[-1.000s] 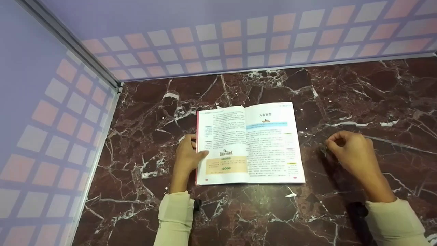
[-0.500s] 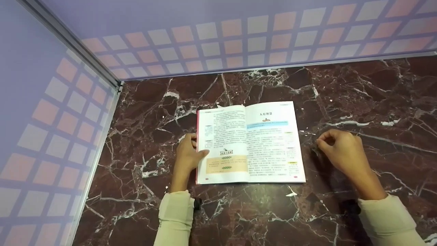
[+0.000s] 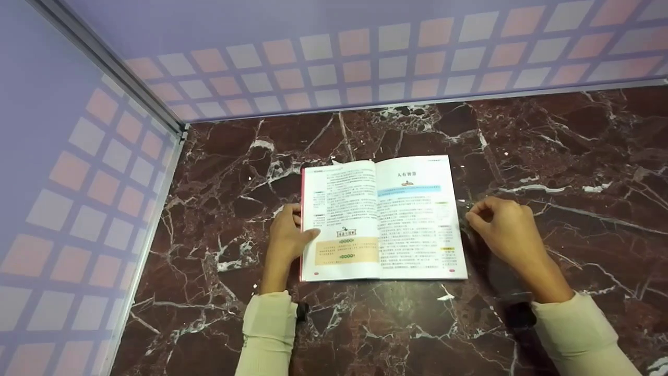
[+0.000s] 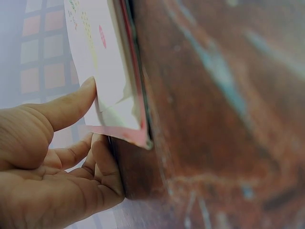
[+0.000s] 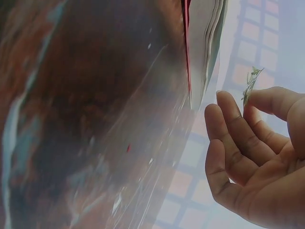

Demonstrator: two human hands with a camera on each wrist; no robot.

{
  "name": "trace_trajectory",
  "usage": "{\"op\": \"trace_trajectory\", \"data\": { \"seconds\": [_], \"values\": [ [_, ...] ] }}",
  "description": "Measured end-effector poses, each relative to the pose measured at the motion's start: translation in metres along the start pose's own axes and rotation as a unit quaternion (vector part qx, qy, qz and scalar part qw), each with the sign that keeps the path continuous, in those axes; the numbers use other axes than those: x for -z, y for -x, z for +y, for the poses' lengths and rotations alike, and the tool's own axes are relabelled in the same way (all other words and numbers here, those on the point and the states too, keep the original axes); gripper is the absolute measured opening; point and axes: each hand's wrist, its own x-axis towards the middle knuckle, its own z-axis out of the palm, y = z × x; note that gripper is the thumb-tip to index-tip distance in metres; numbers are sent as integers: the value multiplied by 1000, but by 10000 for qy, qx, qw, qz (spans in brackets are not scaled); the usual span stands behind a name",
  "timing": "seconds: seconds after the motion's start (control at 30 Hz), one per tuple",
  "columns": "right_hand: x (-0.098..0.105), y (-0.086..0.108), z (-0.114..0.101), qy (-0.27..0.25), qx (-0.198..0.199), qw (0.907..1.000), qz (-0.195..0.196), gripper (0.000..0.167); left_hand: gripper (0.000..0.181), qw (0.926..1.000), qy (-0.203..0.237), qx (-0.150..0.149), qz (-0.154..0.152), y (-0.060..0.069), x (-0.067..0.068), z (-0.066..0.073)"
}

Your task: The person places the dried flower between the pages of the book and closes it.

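An open book [image 3: 344,209] with printed pages and a red cover edge lies on the dark marbled table. On its left edge, my left hand [image 3: 289,235] grips it, the thumb on the page and the fingers at the cover's side; the left wrist view shows the thumb pressing the pages [image 4: 112,71]. Just off the book's right edge is my right hand [image 3: 506,227], apart from the page or nearly touching it. Between its thumb and index finger it pinches a small dried green sprig [image 5: 250,83], clear in the right wrist view and barely visible from the head.
Purple partitions with pink and white squares [image 3: 355,70] stand behind and at the left of the table [image 3: 396,324]. Small white scraps [image 3: 446,297] or marks dot the marbled surface. A dark strap [image 3: 301,311] sits at the left wrist.
My right hand has moved left, from well right of the book to beside its right edge, with the sprig pinched. The left hand stays on the book's left edge.
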Motion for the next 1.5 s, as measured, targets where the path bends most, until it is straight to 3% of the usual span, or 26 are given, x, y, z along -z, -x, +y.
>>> {"op": "trace_trajectory", "data": {
  "seconds": [0.43, 1.1, 1.5],
  "values": [
    [-15, -5, -19, -79, 227, 9997, 29, 8, 56, 10000, 34, 72, 38, 1, 1, 1],
    [-22, -7, -28, -219, 365, 9991, -33, 8, 56, 10000, -13, -82, 26, 1, 1, 1],
    [-25, -9, -35, -243, 398, 9989, -64, 9, 56, 10000, -7, -6, 20, 0, 1, 1]
  ]
}}
